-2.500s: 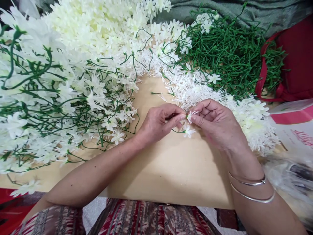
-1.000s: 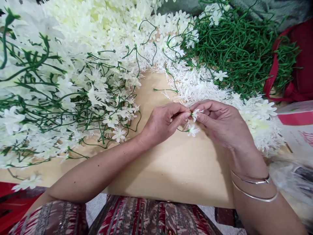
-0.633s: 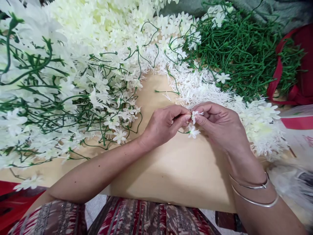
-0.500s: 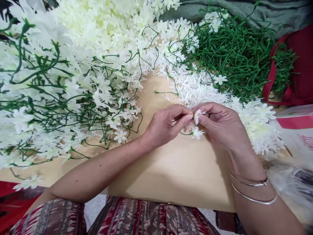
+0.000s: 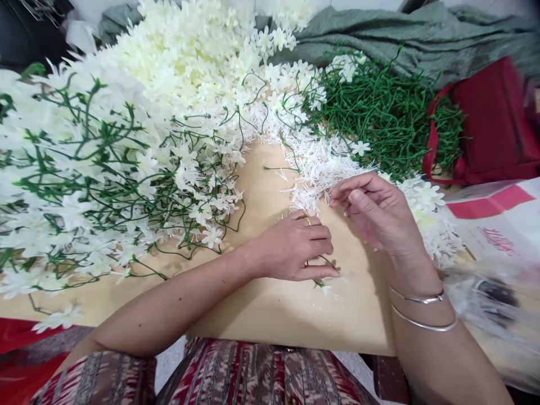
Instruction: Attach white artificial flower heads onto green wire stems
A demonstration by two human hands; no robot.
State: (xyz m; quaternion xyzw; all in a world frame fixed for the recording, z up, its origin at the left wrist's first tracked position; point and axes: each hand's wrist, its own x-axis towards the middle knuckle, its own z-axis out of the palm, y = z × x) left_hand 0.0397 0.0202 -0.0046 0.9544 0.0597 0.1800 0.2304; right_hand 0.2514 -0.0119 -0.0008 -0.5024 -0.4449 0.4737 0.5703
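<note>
My left hand (image 5: pixel 297 251) rests low on the tan board (image 5: pixel 270 306), fingers closed around a thin green sprig whose small white flower (image 5: pixel 325 287) pokes out under the fingertips. My right hand (image 5: pixel 373 212), with two bangles at the wrist, hovers just above and to the right. Its thumb and fingers are curled together at the near edge of the heap of white spiky flower centres (image 5: pixel 323 166). What they pinch, if anything, is too small to make out.
Finished sprigs with white flowers (image 5: pixel 105 174) cover the left. A mound of cream petals (image 5: pixel 181 62) lies at the back and bare green stems (image 5: pixel 388 107) at the back right. A red bag (image 5: pixel 498 124), printed packaging (image 5: pixel 498 225) and clear plastic (image 5: pixel 493 298) are on the right.
The hands, which were joined over one small flower, have separated. My left hand dropped to the board with the sprig, and my right hand moved up to the white spiky heap.
</note>
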